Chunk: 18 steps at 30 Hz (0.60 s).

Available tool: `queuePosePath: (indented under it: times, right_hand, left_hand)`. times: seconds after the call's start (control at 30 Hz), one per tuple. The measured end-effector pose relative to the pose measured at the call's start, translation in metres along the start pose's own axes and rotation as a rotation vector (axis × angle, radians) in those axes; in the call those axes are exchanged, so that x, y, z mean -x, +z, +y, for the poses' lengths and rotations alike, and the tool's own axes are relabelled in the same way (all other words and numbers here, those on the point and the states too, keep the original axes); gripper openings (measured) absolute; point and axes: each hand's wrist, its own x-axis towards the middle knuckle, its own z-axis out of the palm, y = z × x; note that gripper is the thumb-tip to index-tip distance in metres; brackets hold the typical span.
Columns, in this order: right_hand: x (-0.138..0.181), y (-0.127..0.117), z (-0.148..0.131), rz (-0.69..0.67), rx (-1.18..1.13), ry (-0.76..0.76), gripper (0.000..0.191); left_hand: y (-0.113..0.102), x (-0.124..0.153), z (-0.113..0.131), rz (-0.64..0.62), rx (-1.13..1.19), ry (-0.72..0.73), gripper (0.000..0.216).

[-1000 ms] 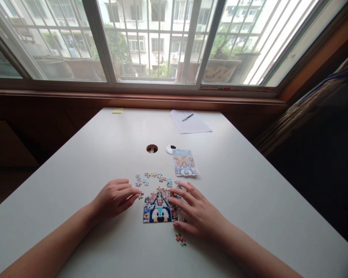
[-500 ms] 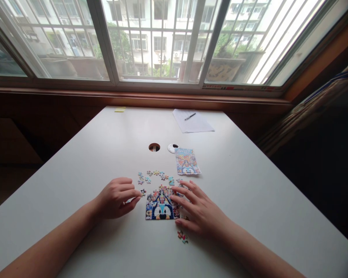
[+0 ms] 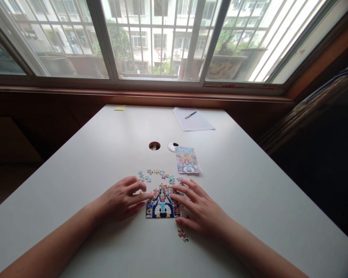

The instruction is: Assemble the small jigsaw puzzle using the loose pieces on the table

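A small, partly assembled colourful jigsaw puzzle [image 3: 161, 205] with a blue cartoon face lies on the white table [image 3: 104, 154]. My left hand [image 3: 123, 199] rests flat at its left edge, fingers stretched, fingertips touching the upper left corner. My right hand [image 3: 198, 206] lies open on the puzzle's right side, fingers spread over its edge. Several loose pieces [image 3: 156, 173] are scattered just beyond the puzzle. A few more loose pieces [image 3: 182, 234] sit below my right thumb. A printed reference picture [image 3: 187, 159] lies farther back.
A round cable hole [image 3: 154, 145] and its white cap [image 3: 173, 146] sit mid-table. A sheet of paper [image 3: 195, 121] with a pen [image 3: 190, 114] lies near the far edge, and a yellow note [image 3: 120, 108] at the back left. A window spans the back.
My left hand has slid right from beside a loose piece until its fingertips reach the puzzle's upper left corner. My right hand has stayed on the puzzle's right side.
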Motion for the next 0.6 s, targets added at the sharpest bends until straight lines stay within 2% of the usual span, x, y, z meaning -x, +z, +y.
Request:
queuePosePath:
  times: [0.33, 0.6]
  right_hand:
    - [0.0011, 0.0023, 0.0015, -0.009, 0.009, 0.002, 0.059]
    - [0.0003, 0.0025, 0.0017, -0.017, 0.015, 0.0, 0.06]
  left_hand:
    - [0.0034, 0.005, -0.0016, -0.047, 0.079, 0.021, 0.042]
    - [-0.0026, 0.0011, 0.0008, -0.058, 0.078, 0.027, 0.04]
